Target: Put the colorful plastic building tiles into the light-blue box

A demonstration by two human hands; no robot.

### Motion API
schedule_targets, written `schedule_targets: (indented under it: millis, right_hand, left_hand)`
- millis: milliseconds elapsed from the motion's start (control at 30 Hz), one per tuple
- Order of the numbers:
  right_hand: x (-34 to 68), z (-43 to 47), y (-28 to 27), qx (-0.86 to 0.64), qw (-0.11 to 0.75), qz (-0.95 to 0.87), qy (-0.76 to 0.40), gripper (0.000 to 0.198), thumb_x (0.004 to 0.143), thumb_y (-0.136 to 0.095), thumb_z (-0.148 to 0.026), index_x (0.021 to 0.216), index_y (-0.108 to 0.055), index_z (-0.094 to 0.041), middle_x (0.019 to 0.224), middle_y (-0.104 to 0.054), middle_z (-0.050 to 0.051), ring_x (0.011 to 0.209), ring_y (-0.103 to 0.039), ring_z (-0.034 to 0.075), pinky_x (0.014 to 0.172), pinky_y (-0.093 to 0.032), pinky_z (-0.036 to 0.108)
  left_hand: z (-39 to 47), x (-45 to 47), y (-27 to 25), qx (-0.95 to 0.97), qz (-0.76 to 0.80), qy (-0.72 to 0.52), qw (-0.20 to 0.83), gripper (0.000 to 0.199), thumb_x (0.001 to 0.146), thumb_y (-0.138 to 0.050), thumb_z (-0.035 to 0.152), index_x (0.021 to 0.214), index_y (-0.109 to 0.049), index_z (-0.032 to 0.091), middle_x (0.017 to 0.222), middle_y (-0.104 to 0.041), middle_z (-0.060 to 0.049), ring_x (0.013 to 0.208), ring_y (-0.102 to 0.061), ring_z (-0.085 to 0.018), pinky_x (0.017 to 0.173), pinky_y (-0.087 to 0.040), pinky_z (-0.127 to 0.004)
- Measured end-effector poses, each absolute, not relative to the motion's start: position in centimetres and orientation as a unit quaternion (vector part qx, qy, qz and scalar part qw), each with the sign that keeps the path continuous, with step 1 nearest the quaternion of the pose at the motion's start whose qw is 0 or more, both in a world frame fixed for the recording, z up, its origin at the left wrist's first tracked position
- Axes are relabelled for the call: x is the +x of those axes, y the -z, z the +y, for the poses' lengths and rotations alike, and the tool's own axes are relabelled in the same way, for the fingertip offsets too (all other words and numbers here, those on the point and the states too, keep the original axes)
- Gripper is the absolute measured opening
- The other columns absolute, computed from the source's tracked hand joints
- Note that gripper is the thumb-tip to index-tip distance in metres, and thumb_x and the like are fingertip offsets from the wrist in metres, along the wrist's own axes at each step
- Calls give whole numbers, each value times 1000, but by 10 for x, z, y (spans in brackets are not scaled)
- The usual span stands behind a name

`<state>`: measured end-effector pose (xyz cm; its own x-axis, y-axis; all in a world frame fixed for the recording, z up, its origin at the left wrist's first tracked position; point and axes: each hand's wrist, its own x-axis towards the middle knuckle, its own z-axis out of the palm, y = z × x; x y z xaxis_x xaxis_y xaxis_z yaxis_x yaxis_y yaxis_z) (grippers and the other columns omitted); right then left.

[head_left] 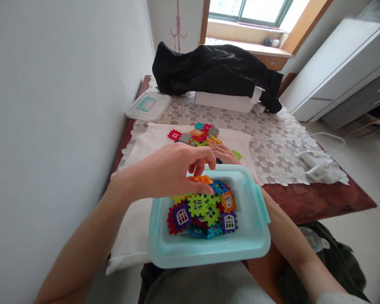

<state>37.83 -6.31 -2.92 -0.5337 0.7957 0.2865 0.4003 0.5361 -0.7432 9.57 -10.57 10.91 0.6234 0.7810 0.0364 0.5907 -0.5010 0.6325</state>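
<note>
Curled with thumb below and fingers above, the left hand closed around an orange piece over the teal bin, though I could not tell whether it was pinched firmly. Past the rim, at the bin's twelve to one o'clock, the right hand reached to a pile of colourful pieces; the rim hid part of that hand, so I could not tell its grip.

Reading from left to right, a clear lid with a teal handle lay at the bin's eleven o'clock, near the wall. A white cloth spread beneath the pile, which sat at twelve. Inside the bin, a purple window piece lay at nine o'clock, green pieces crowded the middle, and another purple window piece leaned toward three. Farther off at twelve, black fabric covered something white. A white adapter lay at two, on the lace tablecloth.
</note>
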Motion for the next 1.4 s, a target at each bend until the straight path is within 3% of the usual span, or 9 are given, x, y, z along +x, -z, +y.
schedule_targets:
  millis: [100, 233, 433, 633, 767, 1067, 1167, 1267, 1400]
  right_hand:
    - [366, -38, 38, -346, 297, -845, -278, 34, 109, -74, -45, 142, -77, -38, 148, -77, 6, 149, -63, 32, 130, -50, 59]
    - [357, -18, 50, -338, 287, -857, -263, 39, 111, -73, -48, 142, -74, -24, 155, -70, 13, 140, -68, 31, 122, -57, 59]
    - [362, -20, 60, -318, 295, -866, -250, 36, 112, -73, -45, 141, -74, -23, 154, -70, 13, 136, -70, 30, 118, -61, 56]
    - [363, -17, 64, -313, 315, -861, -248, 37, 112, -74, -45, 140, -74, -22, 149, -72, 13, 130, -73, 28, 113, -64, 53]
    - [363, -16, 68, -318, 338, -849, -250, 34, 113, -73, -45, 138, -74, -22, 144, -74, 12, 123, -74, 26, 108, -66, 49]
    - [366, 1, 78, -338, 452, -792, -233, 15, 99, -85, -46, 100, -84, -31, 109, -81, 6, 106, -75, 28, 102, -63, 47]
    - [368, 7, 77, -339, 520, -750, -227, 11, 93, -89, -43, 98, -87, -33, 103, -78, 5, 101, -74, 27, 95, -62, 47]
    - [369, 8, 75, -345, 566, -695, -278, 15, 90, -94, -44, 98, -90, -33, 92, -72, 2, 87, -67, 21, 82, -59, 39]
    - [368, 7, 70, -302, 630, -537, -473, 30, 80, -103, -55, 95, -86, -35, 91, -74, -3, 79, -66, 16, 77, -59, 32]
  left_hand:
    - [-106, 93, -109, 847, 399, -152, 317, 36, 92, -88, 53, 113, -77, 27, 91, -80, 3, 75, -69, -16, 68, -47, -29]
    - [-98, 87, -103, 821, 414, -211, 331, 30, 100, -81, 52, 112, -79, 25, 91, -81, 0, 77, -71, -17, 67, -50, -27]
    - [-54, 69, -62, 793, 420, -275, 346, 35, 103, -75, 53, 110, -79, 19, 91, -80, -5, 81, -73, -18, 74, -55, -29]
    - [-21, 57, -2, 777, 480, -162, 373, 49, 92, -79, 63, 119, -80, 21, 126, -84, -11, 108, -77, -29, 94, -60, -38]
    - [-16, 57, 19, 786, 478, -102, 379, 61, 82, -84, 55, 133, -79, 22, 142, -81, -13, 126, -75, -35, 110, -57, -43]
    - [-20, 64, 16, 796, 469, -92, 372, 53, 84, -82, 52, 129, -81, 24, 135, -84, -9, 122, -77, -33, 101, -58, -39]
    - [-23, 65, 11, 790, 474, -91, 379, 55, 85, -82, 54, 130, -81, 22, 134, -84, -10, 117, -78, -32, 97, -58, -39]
    - [-26, 65, 9, 788, 468, -73, 393, 69, 81, -85, 53, 141, -77, 19, 135, -83, -12, 113, -77, -32, 93, -58, -38]
    - [-29, 66, 6, 787, 470, -65, 393, 82, 78, -87, 50, 152, -71, 19, 145, -79, -14, 117, -74, -31, 95, -57, -37]
